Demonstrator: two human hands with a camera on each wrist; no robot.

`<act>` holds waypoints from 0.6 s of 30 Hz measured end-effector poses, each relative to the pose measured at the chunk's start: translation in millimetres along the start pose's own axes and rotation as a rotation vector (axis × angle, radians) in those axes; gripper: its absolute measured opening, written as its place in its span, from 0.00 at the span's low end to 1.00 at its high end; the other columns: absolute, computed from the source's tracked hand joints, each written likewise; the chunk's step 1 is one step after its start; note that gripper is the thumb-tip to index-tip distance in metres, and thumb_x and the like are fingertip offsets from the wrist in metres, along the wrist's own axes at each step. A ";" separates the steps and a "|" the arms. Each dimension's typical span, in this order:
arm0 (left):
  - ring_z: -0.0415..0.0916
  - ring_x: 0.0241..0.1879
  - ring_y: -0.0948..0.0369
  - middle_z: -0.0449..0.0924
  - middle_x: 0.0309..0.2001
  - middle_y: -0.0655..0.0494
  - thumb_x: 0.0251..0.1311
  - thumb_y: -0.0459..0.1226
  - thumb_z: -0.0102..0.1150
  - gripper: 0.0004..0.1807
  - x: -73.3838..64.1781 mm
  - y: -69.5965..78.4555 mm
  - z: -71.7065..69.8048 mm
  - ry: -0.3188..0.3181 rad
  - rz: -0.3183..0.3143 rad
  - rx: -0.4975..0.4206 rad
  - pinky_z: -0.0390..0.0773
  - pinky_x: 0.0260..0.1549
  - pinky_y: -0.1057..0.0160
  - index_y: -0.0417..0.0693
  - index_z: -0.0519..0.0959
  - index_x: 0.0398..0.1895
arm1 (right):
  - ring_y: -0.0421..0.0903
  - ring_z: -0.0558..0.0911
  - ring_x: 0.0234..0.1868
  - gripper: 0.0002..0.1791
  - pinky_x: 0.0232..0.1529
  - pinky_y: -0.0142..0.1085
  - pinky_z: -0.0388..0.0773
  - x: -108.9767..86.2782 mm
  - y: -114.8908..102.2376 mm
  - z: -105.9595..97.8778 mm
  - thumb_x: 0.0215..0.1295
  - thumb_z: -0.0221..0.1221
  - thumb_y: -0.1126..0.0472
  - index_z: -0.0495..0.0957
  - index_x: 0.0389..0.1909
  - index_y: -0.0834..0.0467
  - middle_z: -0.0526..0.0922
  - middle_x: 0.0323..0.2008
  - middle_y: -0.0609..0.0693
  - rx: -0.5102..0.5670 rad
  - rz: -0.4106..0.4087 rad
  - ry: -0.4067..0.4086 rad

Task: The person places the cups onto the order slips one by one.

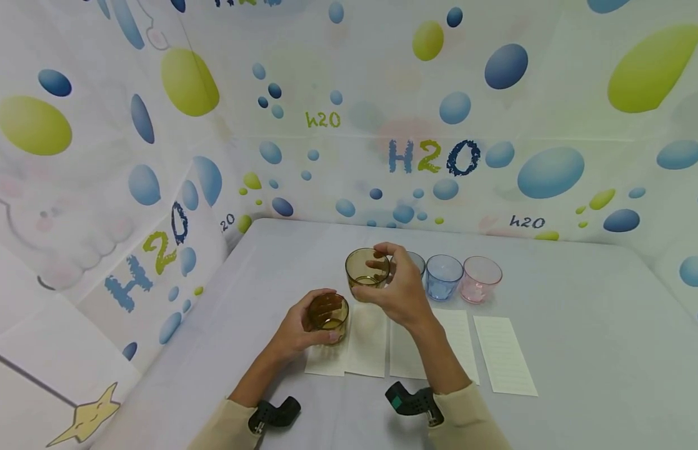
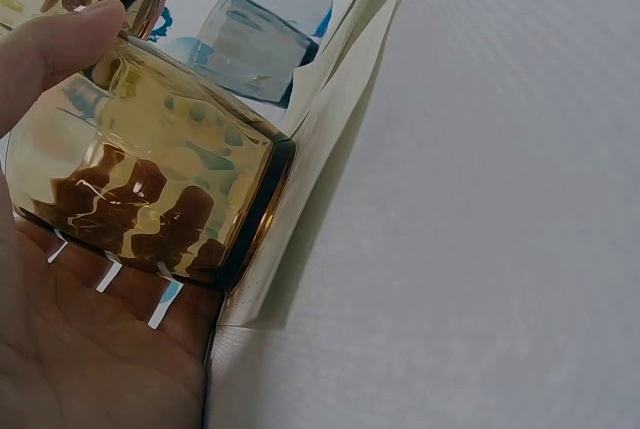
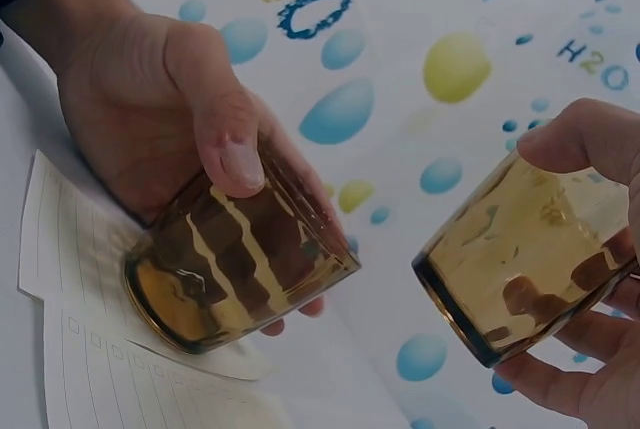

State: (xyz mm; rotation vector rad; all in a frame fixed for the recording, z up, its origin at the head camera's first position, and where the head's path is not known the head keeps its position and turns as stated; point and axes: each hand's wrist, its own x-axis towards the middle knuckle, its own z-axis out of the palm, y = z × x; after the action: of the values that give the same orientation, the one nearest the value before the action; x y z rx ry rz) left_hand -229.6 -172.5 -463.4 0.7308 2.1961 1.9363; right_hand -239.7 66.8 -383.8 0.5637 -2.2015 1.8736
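Note:
My left hand (image 1: 292, 334) grips a brown amber glass (image 1: 333, 322) by its side, thumb in front and fingers behind. Its base is at the leftmost paper slip; whether it touches cannot be told. Up and to the right, my right hand (image 1: 405, 294) holds a lighter amber glass (image 1: 361, 265) with thumb and fingers, its base off the table in the right wrist view (image 3: 530, 259). Behind the right hand a grey glass (image 2: 250, 49) is partly hidden. Beside it stand a blue glass (image 1: 444, 281) and a pink glass (image 1: 482, 280).
Several pale lined paper slips lie in a row before the glasses, one middle slip (image 1: 368, 350) under the right hand's side and a separate slip (image 1: 505, 356) at the right. A white cloth (image 1: 585, 350) covers the table. Printed sheets (image 1: 349, 169) hang behind and at left.

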 end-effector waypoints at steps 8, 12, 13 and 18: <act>0.69 0.65 0.42 0.72 0.65 0.42 0.55 0.33 0.73 0.44 -0.1 -1.3 -0.5 -0.005 -0.003 -0.010 0.73 0.62 0.63 0.36 0.61 0.73 | 0.56 0.82 0.58 0.43 0.55 0.48 0.81 -5.0 -7.5 -1.0 0.46 0.77 0.68 0.68 0.64 0.63 0.75 0.58 0.58 -0.002 -0.002 0.000; 0.69 0.65 0.42 0.72 0.65 0.41 0.55 0.33 0.73 0.44 0.0 -2.3 -0.4 -0.008 -0.002 -0.004 0.73 0.62 0.65 0.36 0.61 0.73 | 0.53 0.81 0.57 0.42 0.57 0.48 0.80 -7.2 -9.7 -1.2 0.46 0.78 0.68 0.68 0.63 0.62 0.79 0.56 0.58 -0.010 -0.014 0.000; 0.69 0.65 0.42 0.72 0.65 0.41 0.55 0.34 0.73 0.44 -0.1 -2.2 -0.4 -0.008 -0.002 -0.003 0.73 0.62 0.65 0.36 0.61 0.73 | 0.52 0.81 0.57 0.42 0.57 0.48 0.80 -7.8 -10.5 -1.2 0.46 0.78 0.68 0.69 0.63 0.62 0.80 0.55 0.58 -0.011 -0.017 -0.002; 0.70 0.65 0.42 0.72 0.65 0.39 0.55 0.34 0.73 0.44 -1.4 0.5 -0.5 -0.003 -0.003 -0.004 0.73 0.62 0.65 0.36 0.61 0.73 | 0.53 0.80 0.56 0.41 0.57 0.50 0.79 -9.2 -12.6 0.1 0.46 0.78 0.65 0.69 0.63 0.62 0.81 0.54 0.58 -0.020 -0.024 -0.013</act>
State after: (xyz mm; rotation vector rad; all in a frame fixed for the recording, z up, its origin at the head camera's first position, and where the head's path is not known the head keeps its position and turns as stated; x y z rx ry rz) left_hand -228.5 -173.5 -463.2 0.7299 2.1892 1.9364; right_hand -226.2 66.6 -375.9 0.5976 -2.2090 1.8397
